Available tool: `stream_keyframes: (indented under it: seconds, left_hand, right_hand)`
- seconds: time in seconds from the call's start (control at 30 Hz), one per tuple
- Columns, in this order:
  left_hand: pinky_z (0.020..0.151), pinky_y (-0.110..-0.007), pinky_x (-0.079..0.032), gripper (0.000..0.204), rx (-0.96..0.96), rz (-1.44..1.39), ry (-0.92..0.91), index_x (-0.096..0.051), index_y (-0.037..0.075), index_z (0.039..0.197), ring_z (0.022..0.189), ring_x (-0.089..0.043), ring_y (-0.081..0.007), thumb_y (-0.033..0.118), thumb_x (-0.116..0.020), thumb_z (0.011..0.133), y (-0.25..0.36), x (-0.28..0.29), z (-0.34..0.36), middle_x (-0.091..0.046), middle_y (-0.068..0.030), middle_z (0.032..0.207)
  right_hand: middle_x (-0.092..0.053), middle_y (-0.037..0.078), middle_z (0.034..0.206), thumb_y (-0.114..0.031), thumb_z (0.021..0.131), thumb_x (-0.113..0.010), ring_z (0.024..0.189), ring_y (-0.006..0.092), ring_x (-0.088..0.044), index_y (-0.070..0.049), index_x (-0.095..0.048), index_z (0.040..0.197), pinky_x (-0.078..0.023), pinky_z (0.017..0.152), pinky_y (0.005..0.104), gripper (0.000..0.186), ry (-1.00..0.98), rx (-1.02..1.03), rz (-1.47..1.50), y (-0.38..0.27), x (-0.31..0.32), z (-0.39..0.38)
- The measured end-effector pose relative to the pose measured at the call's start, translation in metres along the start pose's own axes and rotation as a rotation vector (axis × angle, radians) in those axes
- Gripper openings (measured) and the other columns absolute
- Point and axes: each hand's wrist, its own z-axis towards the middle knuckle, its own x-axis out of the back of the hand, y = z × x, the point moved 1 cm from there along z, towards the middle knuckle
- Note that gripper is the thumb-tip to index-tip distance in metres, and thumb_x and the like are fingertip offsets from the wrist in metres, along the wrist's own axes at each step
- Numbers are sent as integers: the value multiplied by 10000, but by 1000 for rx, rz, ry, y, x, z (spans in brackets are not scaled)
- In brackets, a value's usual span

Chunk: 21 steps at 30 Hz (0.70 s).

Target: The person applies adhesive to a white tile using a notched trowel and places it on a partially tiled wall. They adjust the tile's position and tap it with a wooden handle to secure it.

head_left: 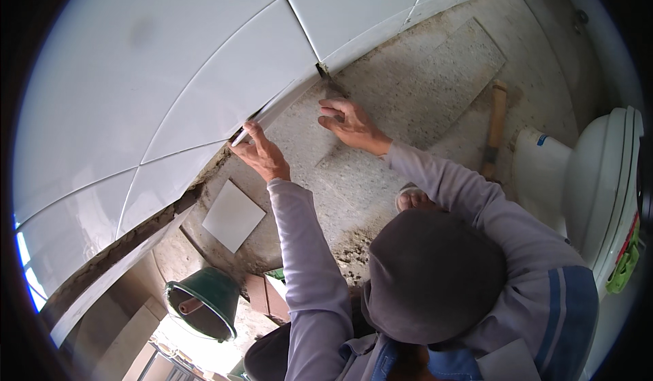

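Observation:
A person in a grey cap [435, 269] and pale long sleeves crouches below me; neither of my own hands is visible. That person's left hand [262, 153] holds a narrow white piece [239, 135] at a dark gap along the bottom of the white tiled wall [218, 68]. Their right hand [357, 129], fingers loosely curled, is just below a dark flat tool [328, 80] at the wall's base; whether it touches the tool I cannot tell. A wooden-handled tool [495, 119] lies on the dusty floor to the right.
A loose square tile [232, 216] and a flat slab [469, 61] lie on the floor [313, 191]. A green bucket [218, 286] and boxy pieces [262, 292] stand lower left. A white toilet [585, 177] with a green cloth [622, 262] is at the right, and rubble [350, 258] lies nearby.

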Motion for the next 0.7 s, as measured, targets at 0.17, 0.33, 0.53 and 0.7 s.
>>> stream_keyframes:
  seconds: [0.17,0.33,0.53,0.7]
  left_hand:
    - [765,-306,-411,447,78,-34,-152,-425,30,1007,792,-433,-140,458,-553,974,-2,36,1,-444,-64,885]
    - [835,-274,-426,297,-2,-398,-261,-403,64,1062,869,-440,-116,266,-600,971,27,84,-34,-433,-40,1000]
    - [1062,-481,-448,663,-360,-520,40,-446,92,1142,1225,-485,-250,658,-588,829,136,166,-58,-511,-68,1184]
    - [1148,-588,-227,842,-351,-1538,52,-421,51,1408,1257,-438,-357,735,-381,918,257,282,-55,-513,-148,1318]
  right_hand:
    - [-586,213,1295,-286,911,-699,1189,323,-596,53,-535,1316,-539,932,369,553,42,96,-87,-2,13,-19]
    - [-536,191,1364,-301,922,-685,1209,294,-582,-42,-469,1395,-571,878,385,581,169,692,-521,-35,15,-33]
    - [-714,155,1048,84,761,-606,979,287,-704,-14,-679,1093,-607,842,394,355,-370,1099,-181,-173,-15,-59]
    - [-735,126,979,-222,936,-584,891,258,-732,-29,-710,1025,-619,781,364,247,-229,1742,-67,-348,-104,-93]
